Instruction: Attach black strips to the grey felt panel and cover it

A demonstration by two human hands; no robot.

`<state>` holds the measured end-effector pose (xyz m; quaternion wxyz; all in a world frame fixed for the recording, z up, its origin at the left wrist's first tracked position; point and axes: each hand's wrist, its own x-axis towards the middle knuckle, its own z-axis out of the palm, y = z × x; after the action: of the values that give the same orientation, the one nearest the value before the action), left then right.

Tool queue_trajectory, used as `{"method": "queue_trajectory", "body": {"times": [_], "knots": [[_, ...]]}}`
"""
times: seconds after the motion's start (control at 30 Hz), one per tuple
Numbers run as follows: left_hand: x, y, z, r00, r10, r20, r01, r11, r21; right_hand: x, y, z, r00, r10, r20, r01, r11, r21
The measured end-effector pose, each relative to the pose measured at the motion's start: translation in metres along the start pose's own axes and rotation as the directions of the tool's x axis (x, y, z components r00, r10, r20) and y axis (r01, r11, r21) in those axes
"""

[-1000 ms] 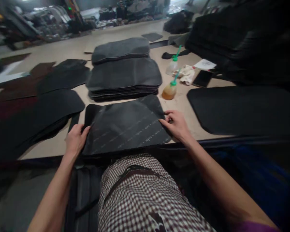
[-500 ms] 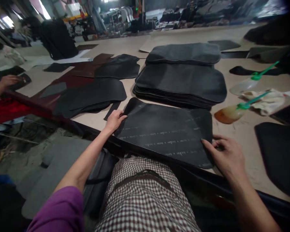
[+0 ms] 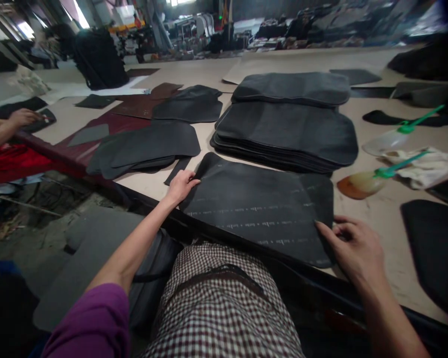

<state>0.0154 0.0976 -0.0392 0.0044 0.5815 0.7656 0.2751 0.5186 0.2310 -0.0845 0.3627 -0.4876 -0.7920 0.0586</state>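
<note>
Both my left hand (image 3: 182, 187) and right hand (image 3: 360, 247) pinch the sheet (image 3: 254, 201); my view has turned left, hold unaffected.

Right of my right hand (image 3: 358, 243), a passable strip of tan tabletop (image 3: 384, 219) runs to the dark panel (image 3: 435, 248). Amber bottle (image 3: 362, 184) just off the printed sheet's (image 3: 254, 204) far right corner, spout slanting across. Black stack (image 3: 283, 134) bars my straight reach ahead. Dark strip (image 3: 176, 170) crowds my left hand (image 3: 183, 188). Past the rag (image 3: 414, 166), too dim to judge room.
</note>
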Motion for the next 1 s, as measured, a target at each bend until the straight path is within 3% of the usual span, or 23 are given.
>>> {"method": "queue_trajectory", "body": {"times": [0.4,0.57,0.77,0.9,1.0], "knots": [[-0.002,0.002,0.0,0.999,0.025,-0.023,-0.024,0.999,0.042,-0.002,0.001,0.002,1.0,0.016,0.005,-0.016,1.0,0.019],[-0.007,0.005,-0.001,0.992,0.076,-0.1,-0.068,0.994,0.083,-0.002,-0.008,0.0,0.995,-0.038,-0.097,0.035,0.999,-0.029],[-0.008,0.0,0.0,0.98,0.199,0.021,-0.2,0.963,0.179,-0.007,-0.02,0.005,0.961,-0.255,0.103,0.27,0.946,-0.18],[0.001,0.002,0.001,0.984,0.174,-0.026,-0.165,0.966,0.201,-0.01,-0.024,0.002,0.958,-0.245,0.147,0.272,0.941,-0.201],[0.018,0.012,0.008,0.97,0.24,0.025,-0.24,0.95,0.2,-0.009,-0.029,-0.004,0.957,-0.202,0.21,0.244,0.949,-0.199]]}}
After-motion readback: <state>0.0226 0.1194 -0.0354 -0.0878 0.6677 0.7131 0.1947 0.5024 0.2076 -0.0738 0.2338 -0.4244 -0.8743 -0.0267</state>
